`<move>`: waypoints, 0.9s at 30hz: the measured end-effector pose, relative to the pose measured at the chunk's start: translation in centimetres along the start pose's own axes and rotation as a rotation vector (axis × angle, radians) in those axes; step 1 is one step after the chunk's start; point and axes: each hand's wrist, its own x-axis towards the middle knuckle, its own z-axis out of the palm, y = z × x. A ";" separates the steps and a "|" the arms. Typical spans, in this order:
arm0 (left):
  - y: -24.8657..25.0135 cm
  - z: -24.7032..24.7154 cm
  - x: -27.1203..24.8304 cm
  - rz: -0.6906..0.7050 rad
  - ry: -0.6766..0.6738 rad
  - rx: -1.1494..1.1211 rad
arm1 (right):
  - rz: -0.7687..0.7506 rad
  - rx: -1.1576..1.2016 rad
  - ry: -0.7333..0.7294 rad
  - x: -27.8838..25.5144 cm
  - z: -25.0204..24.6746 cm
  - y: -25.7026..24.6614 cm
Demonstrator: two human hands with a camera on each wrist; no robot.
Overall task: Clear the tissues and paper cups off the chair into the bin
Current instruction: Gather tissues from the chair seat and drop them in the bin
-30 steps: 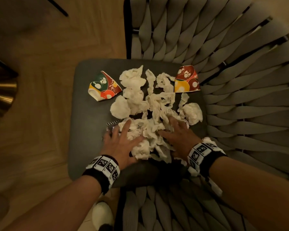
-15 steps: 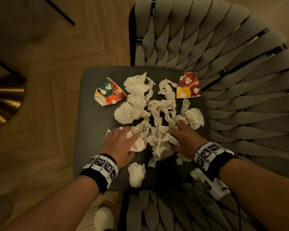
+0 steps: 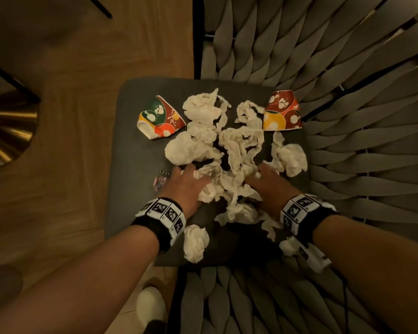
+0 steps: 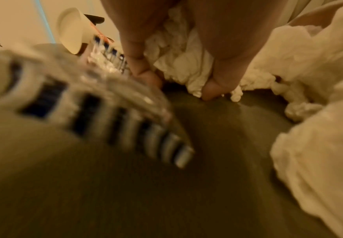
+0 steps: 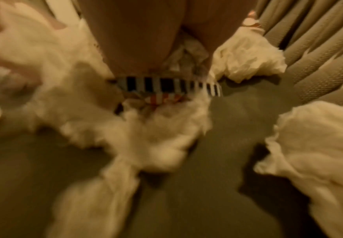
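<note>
Two hands dig into the tissues (image 3: 239, 145): the left hand (image 3: 188, 186) curls its fingers (image 4: 146, 75) round some, while the right hand (image 3: 272, 186) shows no readable grip. Stray wads (image 3: 195, 242) behind the fingers could slip off the chair (image 3: 135, 153).

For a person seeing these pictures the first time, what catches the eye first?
A heap of crumpled white tissues lies on the dark chair seat, and the left hand and right hand dig into its near side. A crushed green-and-red paper cup lies far left, a red paper cup far right.
</note>
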 end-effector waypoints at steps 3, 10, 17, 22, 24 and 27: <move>0.2 -0.8 -0.3 -0.015 0.039 -0.156 | 0.028 0.130 0.025 -0.4 -1.3 0.2; 0.1 -3.3 -4.1 -0.092 0.208 -0.136 | -0.002 0.185 0.215 -1.9 -3.3 0.2; -2.0 0.2 -4.6 -0.304 0.028 -0.110 | -0.033 0.201 0.217 -1.9 -2.5 -0.3; -1.7 0.1 -3.3 -0.306 0.031 -0.204 | -0.016 0.189 0.220 -2.2 -2.5 -0.7; -1.7 -0.5 -3.3 -0.312 0.072 -0.305 | -0.008 0.196 0.226 -2.9 -3.0 -0.9; -1.8 -1.5 -4.5 -0.334 0.118 -0.468 | 0.009 0.276 0.270 -4.5 -4.1 -1.3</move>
